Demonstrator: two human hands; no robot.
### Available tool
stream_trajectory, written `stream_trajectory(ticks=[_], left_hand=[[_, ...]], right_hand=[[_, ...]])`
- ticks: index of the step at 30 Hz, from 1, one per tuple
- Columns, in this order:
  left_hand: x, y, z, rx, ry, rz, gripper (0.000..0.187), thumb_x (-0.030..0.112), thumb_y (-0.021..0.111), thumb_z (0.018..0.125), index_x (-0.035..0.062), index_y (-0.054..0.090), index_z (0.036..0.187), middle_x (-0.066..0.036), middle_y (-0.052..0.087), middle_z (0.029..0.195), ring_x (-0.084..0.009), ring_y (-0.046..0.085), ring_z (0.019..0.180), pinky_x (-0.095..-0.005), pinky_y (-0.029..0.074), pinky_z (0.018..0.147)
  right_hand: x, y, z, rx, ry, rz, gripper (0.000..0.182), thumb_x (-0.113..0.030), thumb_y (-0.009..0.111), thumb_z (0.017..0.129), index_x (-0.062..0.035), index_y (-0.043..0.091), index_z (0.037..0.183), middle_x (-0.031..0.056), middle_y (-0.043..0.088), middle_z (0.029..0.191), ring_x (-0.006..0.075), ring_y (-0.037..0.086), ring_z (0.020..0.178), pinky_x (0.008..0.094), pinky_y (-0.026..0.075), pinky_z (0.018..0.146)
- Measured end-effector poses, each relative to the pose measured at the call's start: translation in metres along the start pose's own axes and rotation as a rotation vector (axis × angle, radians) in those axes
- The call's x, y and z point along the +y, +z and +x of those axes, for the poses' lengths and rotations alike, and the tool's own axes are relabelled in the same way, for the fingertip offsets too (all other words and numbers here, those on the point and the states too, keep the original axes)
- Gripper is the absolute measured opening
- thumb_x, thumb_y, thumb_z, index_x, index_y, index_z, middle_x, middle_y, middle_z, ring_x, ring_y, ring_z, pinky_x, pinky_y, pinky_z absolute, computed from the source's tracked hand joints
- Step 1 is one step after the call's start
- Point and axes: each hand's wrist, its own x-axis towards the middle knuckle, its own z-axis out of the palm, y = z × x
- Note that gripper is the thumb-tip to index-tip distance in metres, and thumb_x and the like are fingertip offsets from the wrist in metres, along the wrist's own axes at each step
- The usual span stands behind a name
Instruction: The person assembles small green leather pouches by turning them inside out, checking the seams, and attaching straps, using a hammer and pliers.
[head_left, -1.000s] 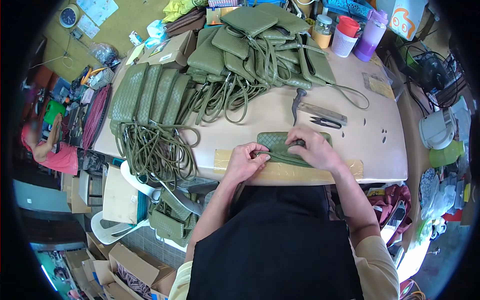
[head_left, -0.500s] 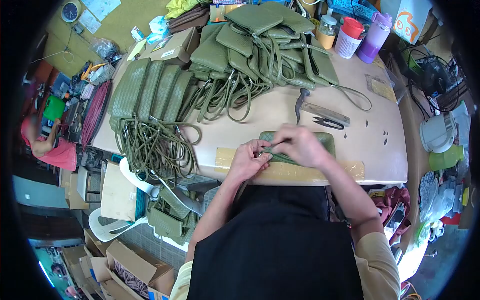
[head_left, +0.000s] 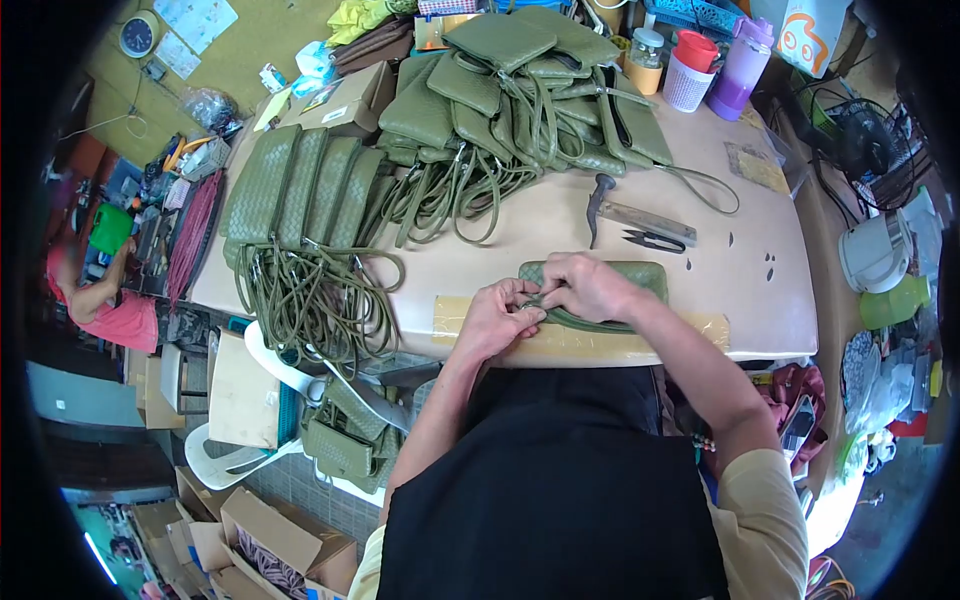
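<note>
A green woven pouch [head_left: 650, 281] lies flat at the table's front edge, partly covered by my hands. Along its near side runs a thin green strap [head_left: 592, 323]. My left hand [head_left: 497, 318] is closed at the pouch's left end, thumb and fingers pinching the strap. Reaching over the pouch, my right hand [head_left: 590, 288] is also closed in a pinch, its fingertips against those of the left. Whatever sits between the right fingertips is hidden. Beyond the pouch lie a dark-handled hammer-like tool [head_left: 597, 205], black thread snips [head_left: 655, 241] and a flat metal bar [head_left: 648, 223].
Green pouches [head_left: 500, 95] with straps are heaped at the back; more stand in a row [head_left: 290, 190] on the left, straps hanging over the edge. Tape [head_left: 470, 318] covers the front edge. A red-lidded cup [head_left: 690, 75] and purple bottle [head_left: 742, 70] stand back right. Another person [head_left: 115, 318] is far left.
My right hand has lowered slightly and moved left onto the left fingertips; its earlier blur is gone. The left hand stays pinched in place. The view has shifted slightly.
</note>
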Motion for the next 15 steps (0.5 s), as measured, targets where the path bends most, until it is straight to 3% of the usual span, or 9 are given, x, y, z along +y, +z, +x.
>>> stream_trajectory(ticks=[2,4,6,12,15], left_hand=[[0.001,-0.001,0.002,-0.023,-0.013,-0.004,0.026,-0.002,0.068,0.083,-0.0068,0.056,0.105,-0.005,0.063,0.076,-0.0080,0.058,0.062,-0.0213,0.049,0.056],[-0.003,-0.001,0.005,0.002,0.012,-0.012,0.028,-0.002,0.068,0.082,-0.0074,0.056,0.107,-0.006,0.063,0.076,-0.0082,0.058,0.062,-0.0214,0.049,0.056],[-0.006,0.003,0.001,0.030,0.018,-0.027,0.031,-0.001,0.069,0.082,-0.0080,0.055,0.109,-0.006,0.063,0.076,-0.0083,0.058,0.062,-0.0214,0.049,0.056],[-0.004,-0.003,0.002,-0.040,0.031,-0.002,0.034,-0.001,0.068,0.082,-0.0078,0.054,0.112,-0.007,0.064,0.078,-0.0088,0.059,0.061,-0.0220,0.051,0.056],[0.000,0.002,0.000,0.002,0.006,0.006,0.033,-0.002,0.067,0.082,-0.0073,0.054,0.112,-0.006,0.063,0.078,-0.0082,0.057,0.061,-0.0209,0.048,0.057]], right_hand=[[-0.002,-0.009,-0.002,-0.035,0.043,-0.145,0.013,-0.001,0.071,0.072,0.0015,0.059,0.077,0.0129,0.059,0.078,0.0249,0.060,0.074,0.0325,0.048,0.069],[-0.024,-0.014,0.003,-0.005,0.112,0.121,0.014,-0.002,0.072,0.073,0.0013,0.059,0.076,0.0123,0.060,0.079,0.0248,0.060,0.076,0.0333,0.047,0.069],[-0.017,0.005,0.002,0.019,0.023,0.273,0.013,-0.002,0.071,0.075,0.0016,0.058,0.076,0.0114,0.060,0.079,0.0252,0.059,0.075,0.0341,0.047,0.068],[-0.010,-0.017,-0.006,-0.038,0.061,-0.102,0.012,-0.002,0.070,0.076,0.0014,0.059,0.079,0.0115,0.061,0.079,0.0252,0.060,0.075,0.0354,0.048,0.070],[-0.011,0.008,0.001,-0.011,0.060,0.175,0.012,-0.003,0.070,0.076,0.0007,0.059,0.078,0.0105,0.061,0.079,0.0235,0.061,0.075,0.0347,0.048,0.071]])
